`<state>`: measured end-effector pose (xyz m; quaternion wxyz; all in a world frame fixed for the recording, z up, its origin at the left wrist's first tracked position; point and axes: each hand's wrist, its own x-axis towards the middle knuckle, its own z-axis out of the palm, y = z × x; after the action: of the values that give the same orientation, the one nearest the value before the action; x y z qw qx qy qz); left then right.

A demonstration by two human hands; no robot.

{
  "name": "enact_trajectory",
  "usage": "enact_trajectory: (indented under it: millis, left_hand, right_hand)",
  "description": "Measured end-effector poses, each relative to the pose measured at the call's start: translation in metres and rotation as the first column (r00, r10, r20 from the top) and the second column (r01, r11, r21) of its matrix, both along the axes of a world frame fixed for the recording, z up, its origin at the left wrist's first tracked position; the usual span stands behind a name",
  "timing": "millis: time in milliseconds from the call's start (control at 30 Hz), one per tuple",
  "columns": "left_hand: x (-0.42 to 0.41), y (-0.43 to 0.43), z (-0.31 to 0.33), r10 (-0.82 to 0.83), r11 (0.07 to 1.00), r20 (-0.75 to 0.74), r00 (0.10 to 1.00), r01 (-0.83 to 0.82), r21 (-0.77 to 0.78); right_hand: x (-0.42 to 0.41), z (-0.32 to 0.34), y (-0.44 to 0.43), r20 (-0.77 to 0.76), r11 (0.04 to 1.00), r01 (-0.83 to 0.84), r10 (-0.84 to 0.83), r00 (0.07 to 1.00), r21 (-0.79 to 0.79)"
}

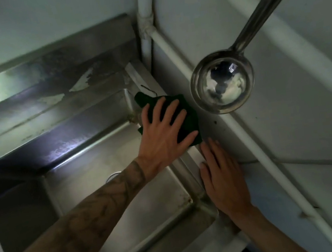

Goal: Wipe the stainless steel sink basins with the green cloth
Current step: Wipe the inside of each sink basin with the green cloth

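Green cloth on right rim of sink, at far corner. Left grip flat on cloth, fingers spread straight, pressing. Right grip also flat, fingers straight, at same rim, nearer. Ladle hangs right of sink.

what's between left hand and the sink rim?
The green cloth, pressed flat under the left hand on the sink rim beside the wall. Seen in the head view.

Cloth on sink rim, ladle right of it
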<state>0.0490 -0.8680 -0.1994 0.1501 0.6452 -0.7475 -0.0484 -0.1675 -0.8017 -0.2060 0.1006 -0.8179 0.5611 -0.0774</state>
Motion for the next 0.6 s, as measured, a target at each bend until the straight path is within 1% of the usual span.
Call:
enact_trajectory:
  millis: [67,167,267,333,433,500,533,600]
  left_hand:
    - [0.003,-0.002,-0.013,-0.081,0.996,0.033,0.996,0.082,-0.032]
    - [0.019,-0.019,-0.021,-0.073,0.996,0.056,0.996,0.076,-0.045]
    - [0.044,-0.054,-0.019,0.041,0.997,0.020,0.999,-0.040,-0.061]
    - [0.063,-0.080,-0.015,0.129,0.991,-0.015,0.991,-0.130,-0.036]
    - [0.077,-0.102,-0.011,0.198,0.980,-0.060,0.978,-0.199,-0.020]
    - [0.062,-0.093,-0.008,0.216,0.975,-0.108,0.970,-0.221,-0.033]
    - [0.053,-0.084,-0.009,0.193,0.979,-0.118,0.974,-0.198,-0.040]
    - [0.044,-0.068,-0.013,0.064,0.997,-0.081,0.995,-0.068,-0.046]
  right_hand:
    - [-0.001,-0.003,0.000,-0.006,1.000,-0.007,0.007,1.000,-0.018]
    - [0.001,-0.004,0.000,-0.023,1.000,-0.006,0.006,1.000,-0.016]
    - [0.001,-0.005,-0.001,-0.040,1.000,0.002,-0.002,0.999,-0.012]
    - [-0.002,-0.007,0.000,-0.056,1.000,0.004,-0.006,0.998,-0.019]
    - [-0.002,-0.008,0.000,-0.072,1.000,0.004,-0.005,0.997,-0.016]
    - [-0.001,-0.006,0.002,-0.071,1.000,0.010,-0.010,0.997,-0.005]
    - [-0.001,-0.004,0.003,-0.068,1.000,0.010,-0.011,0.998,-0.004]
    - [-0.002,0.000,0.003,-0.066,1.000,-0.008,0.007,0.998,-0.012]
